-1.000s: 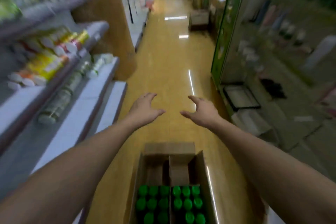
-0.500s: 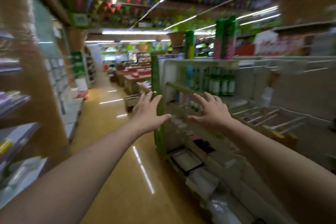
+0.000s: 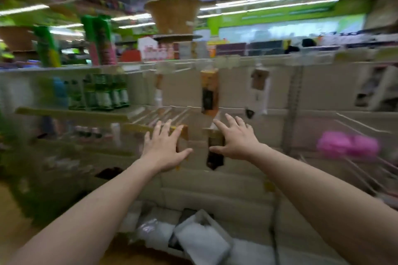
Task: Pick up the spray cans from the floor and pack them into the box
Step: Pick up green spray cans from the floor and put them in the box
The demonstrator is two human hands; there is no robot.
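Observation:
My left hand point(image 3: 164, 146) and my right hand point(image 3: 235, 139) are stretched out in front of me at chest height, palms down, fingers spread, holding nothing. They hover before a white shop shelf unit point(image 3: 237, 97). The box and its green-capped spray cans are out of view. Tall green and pink cans point(image 3: 99, 41) stand on top of the shelf at upper left. The picture is blurred by motion.
Green bottles point(image 3: 103, 92) line a shelf at left. Hanging packets point(image 3: 210, 92) and wire hooks point(image 3: 355, 127) jut from the back panel. A pink item point(image 3: 346, 144) lies at right. White bags and trays point(image 3: 200, 236) sit on the bottom shelf. Yellow floor point(image 3: 13, 221) shows at lower left.
The view has swung up from the box on the floor and turned right to face the shelf unit. Both hands stayed out in front, empty and spread.

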